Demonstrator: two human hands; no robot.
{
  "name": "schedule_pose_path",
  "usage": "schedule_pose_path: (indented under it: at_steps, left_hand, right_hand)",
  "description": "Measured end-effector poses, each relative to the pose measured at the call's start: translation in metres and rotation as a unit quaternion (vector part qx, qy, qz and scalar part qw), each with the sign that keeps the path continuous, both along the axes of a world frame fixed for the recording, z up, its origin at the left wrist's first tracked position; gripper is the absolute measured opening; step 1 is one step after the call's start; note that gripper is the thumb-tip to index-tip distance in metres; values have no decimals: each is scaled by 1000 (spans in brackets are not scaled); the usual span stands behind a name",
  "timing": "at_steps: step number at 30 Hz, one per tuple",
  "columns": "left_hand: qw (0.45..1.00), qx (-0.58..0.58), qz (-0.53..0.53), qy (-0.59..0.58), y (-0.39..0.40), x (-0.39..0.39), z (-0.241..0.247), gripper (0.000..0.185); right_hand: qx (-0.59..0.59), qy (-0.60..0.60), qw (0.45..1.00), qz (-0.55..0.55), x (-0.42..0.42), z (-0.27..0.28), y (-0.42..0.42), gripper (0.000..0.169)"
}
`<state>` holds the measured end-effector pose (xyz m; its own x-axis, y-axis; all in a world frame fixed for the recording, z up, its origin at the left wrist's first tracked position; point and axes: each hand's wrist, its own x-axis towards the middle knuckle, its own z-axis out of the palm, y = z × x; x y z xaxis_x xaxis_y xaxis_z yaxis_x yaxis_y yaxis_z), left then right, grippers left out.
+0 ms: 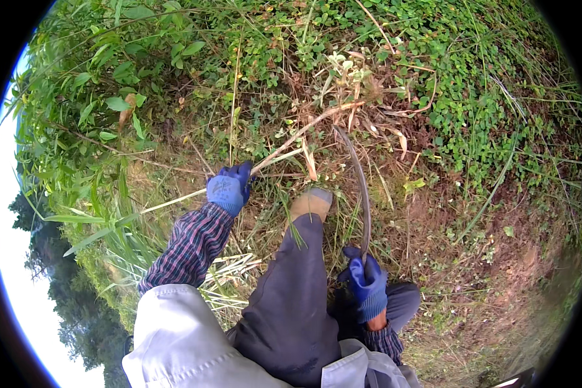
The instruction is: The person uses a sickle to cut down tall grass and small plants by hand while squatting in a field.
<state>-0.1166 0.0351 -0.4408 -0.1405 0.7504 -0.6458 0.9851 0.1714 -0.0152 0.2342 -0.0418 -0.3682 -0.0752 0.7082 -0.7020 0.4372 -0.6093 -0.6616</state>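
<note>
My left hand [229,188], in a blue work glove, is closed around a bundle of plant stalks. A dry brown stalk [300,132] runs from that fist up to the right, towards a clump of cut-looking stems and dry leaves [368,104]. Out of the other side of the fist a pale green stem [173,200] trails towards long grass blades. My right hand [365,279], also gloved in blue, grips a sickle; its handle is hidden in the fist. The long curved sickle blade [361,186] points upward, its tip just below the clump and apart from the brown stalk.
My boot [313,203] is planted on the slope between both hands. Leafy shrubs [121,72] crowd the upper left, low green ground cover [460,82] the upper right. Pale cut stalks [233,271] lie beside my leg. Bare reddish soil [509,276] shows at right.
</note>
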Motion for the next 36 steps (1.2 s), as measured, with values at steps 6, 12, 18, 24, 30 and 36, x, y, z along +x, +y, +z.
schedule_pose_path:
  at_steps: [6,12,18,24,30,36]
  left_hand:
    - [1000,-2,-28,11,-32,11,16,58]
    - [993,85,-79,12,-5,12,11,42]
    - [990,99,-77,66,-27,-40,-7,48]
    - [985,-127,115,23,-244,-101,20,36]
    - [866,-448,219,44,-505,-95,61,34]
    - [846,-508,151,-58,-484,-101,28,41]
  right_hand:
    - [-68,-110,992,-7,38,3,-60,20]
    - [-93,-60,985,-134,54,5,-81,20]
    - [-29,-142,980,-138,104,17,-81,24]
    - [-75,-244,938,-235,201,62,-103,25]
    - [-229,-402,876,-135,252,61,-80,30]
    - [-187,-464,861,98,273,112,8,25]
